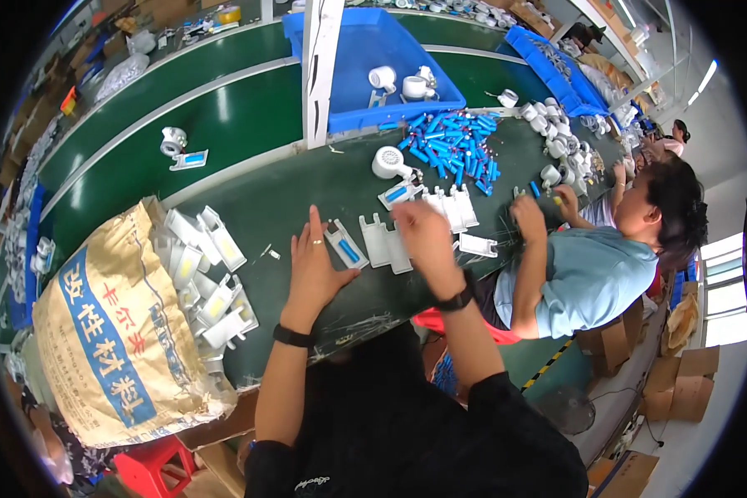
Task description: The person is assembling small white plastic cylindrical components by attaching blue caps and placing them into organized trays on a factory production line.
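My left hand (311, 270) lies on the dark green bench with its fingers stretched and thumb spread. Its thumb tip is close to the lower end of a white plastic housing (337, 237) that holds a blue cylindrical battery (350, 251); whether they touch I cannot tell. My right hand (428, 249) is curled over a row of white plastic housings (375, 242), fingertips pressed together; what they hold, if anything, is hidden. Beyond it, a white round fan head (388, 163) is joined to another housing with a blue battery (397, 194). More white housings (456, 207) stand in a row at the right.
A paper sack (100, 332) spills white housings (216, 307) at the left. Blue batteries (452, 145) are heaped at the back, before a blue tray (357, 58) and a white post (319, 75). To the right, a co-worker (593, 270) works beside piled white fan heads (556, 133).
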Available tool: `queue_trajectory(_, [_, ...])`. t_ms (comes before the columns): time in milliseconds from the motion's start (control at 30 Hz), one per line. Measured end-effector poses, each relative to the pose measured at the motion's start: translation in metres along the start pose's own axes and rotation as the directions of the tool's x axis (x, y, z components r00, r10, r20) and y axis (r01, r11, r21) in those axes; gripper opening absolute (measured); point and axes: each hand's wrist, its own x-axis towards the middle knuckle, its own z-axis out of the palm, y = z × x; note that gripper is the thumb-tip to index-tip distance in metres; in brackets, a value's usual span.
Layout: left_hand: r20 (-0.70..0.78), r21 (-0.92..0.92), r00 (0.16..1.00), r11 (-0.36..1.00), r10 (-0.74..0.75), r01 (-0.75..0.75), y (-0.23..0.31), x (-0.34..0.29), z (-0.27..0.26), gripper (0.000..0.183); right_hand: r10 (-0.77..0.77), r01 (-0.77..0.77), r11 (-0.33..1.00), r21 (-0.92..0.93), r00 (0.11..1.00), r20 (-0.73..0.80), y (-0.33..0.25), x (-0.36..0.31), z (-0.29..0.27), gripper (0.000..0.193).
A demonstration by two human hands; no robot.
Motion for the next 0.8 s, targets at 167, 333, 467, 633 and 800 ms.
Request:
queue_trajectory(167, [0.053,0.001,0.998,0.999,-0.046,0.046,-0.001,-0.002,-0.004,0.140,-0.072,0.066,0.987,-0.149,0.997,-0.040,0.077,0.115,0.012,0.018])
queue_trajectory(333, [0.052,0.010,0.998,0.999,-0.032,0.031,0.004,-0.003,0.001,0.139,-0.198,0.235,0.891,-0.389,0.971,0.133,0.117,0.171,0.052,0.027])
queue_trajectory(467, [0.056,-0.014,0.997,0.998,-0.056,0.057,0.001,-0.003,0.000,0.136,-0.284,0.339,0.841,-0.422,0.940,0.189,0.119,0.181,0.044,0.018])
queue_trajectory(633, [0.053,0.030,0.999,1.000,-0.009,0.008,0.002,-0.002,0.001,0.130,0.289,-0.180,0.732,0.657,0.955,-0.060,0.101,0.165,0.002,0.024])
queue_trajectory(800, [-0.061,0.069,0.998,0.998,-0.003,0.007,0.014,0.000,-0.004,0.109,0.354,-0.299,0.751,0.589,0.935,0.023,0.085,0.141,-0.031,0.024])
